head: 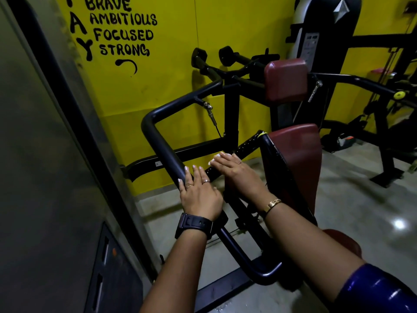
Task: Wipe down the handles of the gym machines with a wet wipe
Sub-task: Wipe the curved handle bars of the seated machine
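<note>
Centre frame: right hand (pixel 237 175), fingers (pixel 222 159) straight and pressed together, presses the white wet wipe (pixel 216 157) onto the knurled handle (pixel 246 145). The handle's long axis runs lower left to upper right. Left hand (pixel 199 194) lies on the black frame bar (pixel 162 145), fingers straight and slightly spread, pointing toward the upper left.

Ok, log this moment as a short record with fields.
left hand: rests flat, fingers straight, on the black frame bar
right hand: presses the wet wipe onto the textured handle
wipe: white, showing at the fingertips
beside handle: maroon pad, to its right
background: yellow wall with black lettering
</note>
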